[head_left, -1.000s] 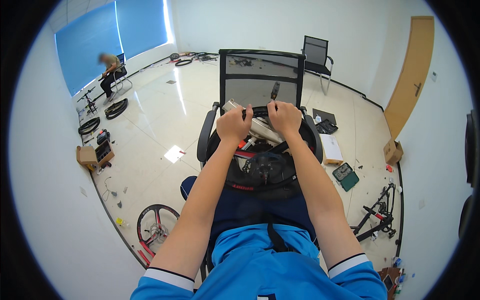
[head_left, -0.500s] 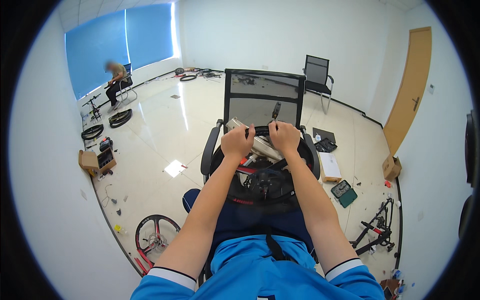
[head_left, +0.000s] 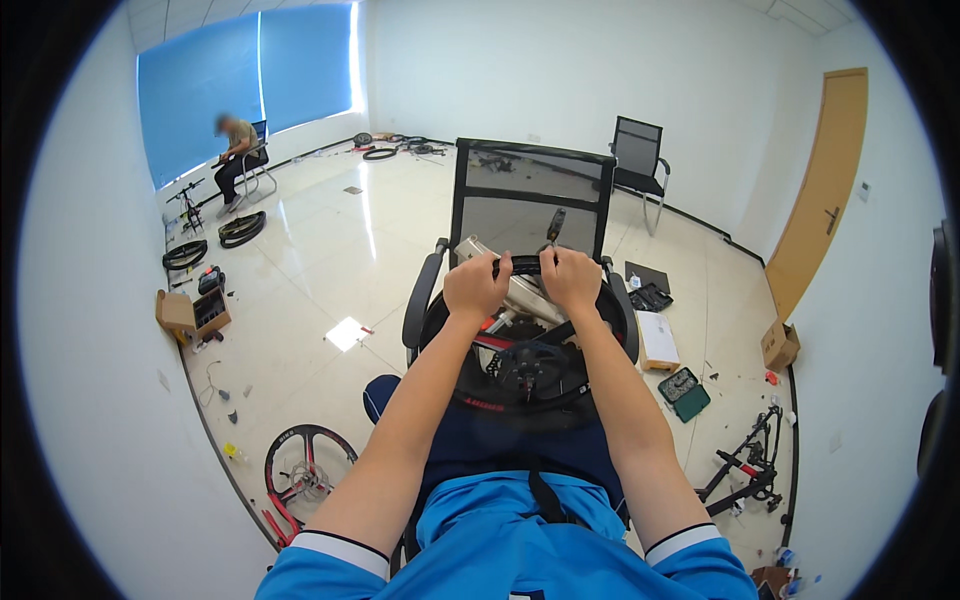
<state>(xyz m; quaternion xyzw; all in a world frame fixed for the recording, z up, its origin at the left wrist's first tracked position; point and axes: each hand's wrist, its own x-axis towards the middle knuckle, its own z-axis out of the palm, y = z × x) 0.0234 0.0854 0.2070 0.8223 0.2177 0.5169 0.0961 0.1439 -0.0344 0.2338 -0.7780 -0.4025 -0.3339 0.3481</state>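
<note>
A black bicycle wheel [head_left: 490, 405] with red marks lies tilted between my lap and the seat of a black mesh chair [head_left: 532, 215]. At its far side my left hand [head_left: 477, 287] is closed round the tire and rim. Close beside it my right hand [head_left: 572, 279] grips the same stretch, thumbs facing each other, with a short piece of black tire between them. The wheel's dark hub [head_left: 530, 372] faces me. Beyond my right hand a dark-handled tool [head_left: 556, 225] stands up; its lower end is hidden. Pale and red parts show through the wheel on the seat.
Left on the floor are a spoked wheel [head_left: 305, 465], an open carton [head_left: 195, 313] and tires [head_left: 242, 229]. To the right lie a green tool case [head_left: 685, 394], a white-topped box [head_left: 657, 341] and a black bike frame [head_left: 750, 465]. A person [head_left: 238, 155] sits far left.
The view has tilted slightly, so the room sits a little differently in it. Both hands keep hold of the same part of the wheel.
</note>
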